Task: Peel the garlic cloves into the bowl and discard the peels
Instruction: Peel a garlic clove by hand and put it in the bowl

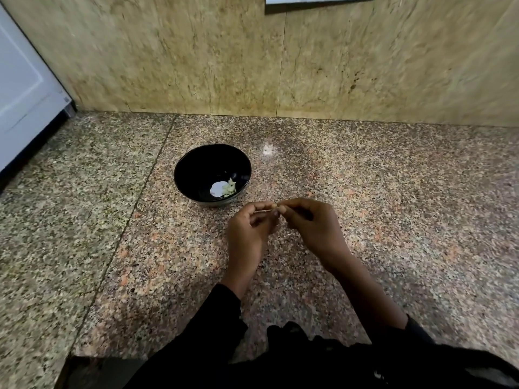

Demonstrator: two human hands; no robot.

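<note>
At the centre of the frame, 2 hands meet over a speckled granite counter [393, 192], fingertips together on 1 small garlic clove [274, 206]. The left hand [250, 223] curls its fingers around the clove from the lower left while the right hand [311, 220] pinches at its tip from the right; the clove is so nearly covered that its long axis cannot be read with confidence, though a pale sliver of it runs roughly left to right between the 2 hands. The 1 black bowl [182, 175] stands just beyond the hands, up and to the left of them in the frame, close to but not touching the left hand, which is the nearer of the 2 to it. Any drop into the bowl would therefore go forward and slightly left. Inside it lie a few pale pieces [229, 188], likely peeled garlic, too bunched to count, beside a white glare spot. No loose peels or other cloves can be made out on the counter. A stone-tiled wall [196, 66] rises behind, with a white appliance [22, 88] at upper left.
</note>
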